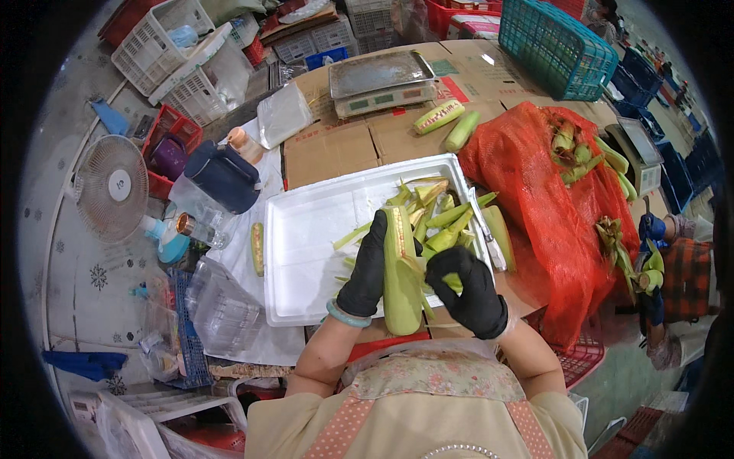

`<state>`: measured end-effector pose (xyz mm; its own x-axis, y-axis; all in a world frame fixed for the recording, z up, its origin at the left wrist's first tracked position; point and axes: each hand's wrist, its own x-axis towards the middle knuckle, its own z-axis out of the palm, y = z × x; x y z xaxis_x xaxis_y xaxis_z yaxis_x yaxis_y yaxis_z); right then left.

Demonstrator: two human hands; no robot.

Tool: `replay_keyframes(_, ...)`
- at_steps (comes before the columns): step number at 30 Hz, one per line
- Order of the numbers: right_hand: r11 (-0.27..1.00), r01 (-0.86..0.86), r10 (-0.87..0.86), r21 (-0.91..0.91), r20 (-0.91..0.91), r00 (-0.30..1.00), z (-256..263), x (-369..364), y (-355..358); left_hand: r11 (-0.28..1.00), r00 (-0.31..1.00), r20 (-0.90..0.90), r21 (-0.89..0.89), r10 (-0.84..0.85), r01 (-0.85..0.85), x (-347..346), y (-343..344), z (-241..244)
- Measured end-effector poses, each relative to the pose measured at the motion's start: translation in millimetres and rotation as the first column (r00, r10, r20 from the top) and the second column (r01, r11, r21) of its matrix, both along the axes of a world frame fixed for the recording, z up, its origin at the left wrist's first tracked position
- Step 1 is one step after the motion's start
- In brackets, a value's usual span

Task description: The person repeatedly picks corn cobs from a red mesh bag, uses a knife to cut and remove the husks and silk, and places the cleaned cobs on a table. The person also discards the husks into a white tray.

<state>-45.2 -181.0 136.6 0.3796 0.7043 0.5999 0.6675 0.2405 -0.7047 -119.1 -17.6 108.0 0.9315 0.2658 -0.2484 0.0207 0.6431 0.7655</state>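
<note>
My left hand (pixel 367 267) wears a black glove and grips an ear of corn (pixel 401 304) upright over the near side of a white foam tray (pixel 295 252). A strip of green husk is open along the ear, and pale kernels show through. At the ear's right side, my gloved right hand (pixel 469 290) has its fingers curled on a husk flap (pixel 414 265). Loose green husks (pixel 450 226) lie heaped in the right part of the tray. Along the tray's right rim rests a knife (pixel 486 232), beside another ear (pixel 499 238).
A red mesh sack (pixel 533 201) of corn lies right of the tray. Beyond it stand a weighing scale (pixel 381 86) and a teal crate (pixel 556 51). A dark blue kettle (pixel 222 177) and plastic boxes (pixel 226 304) are left. Another person's gloved hand (pixel 652 226) holds a knife.
</note>
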Motion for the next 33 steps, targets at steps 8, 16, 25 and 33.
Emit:
replay_keyframes(8,0.993,0.089,-0.107,-0.080,-0.266,0.958,22.0,13.7,25.2,0.993,0.996,0.055,0.093,0.067,-0.072,7.0,-12.4,-15.9)
replay_keyframes(16,0.986,0.032,-0.063,-0.164,-0.188,0.980,12.7,33.5,29.1,0.857,0.992,0.038,0.499,0.121,-0.123,1.8,-16.2,-11.2)
replay_keyframes(25,0.976,0.079,-0.123,-0.203,-0.215,0.969,15.0,31.5,27.7,0.737,0.980,0.051,0.652,0.192,-0.178,3.1,-22.5,-1.5)
replay_keyframes(33,0.985,0.062,-0.077,-0.158,-0.087,0.993,-9.1,36.0,32.8,0.760,0.987,0.021,0.635,0.161,-0.138,2.8,-21.3,-10.3)
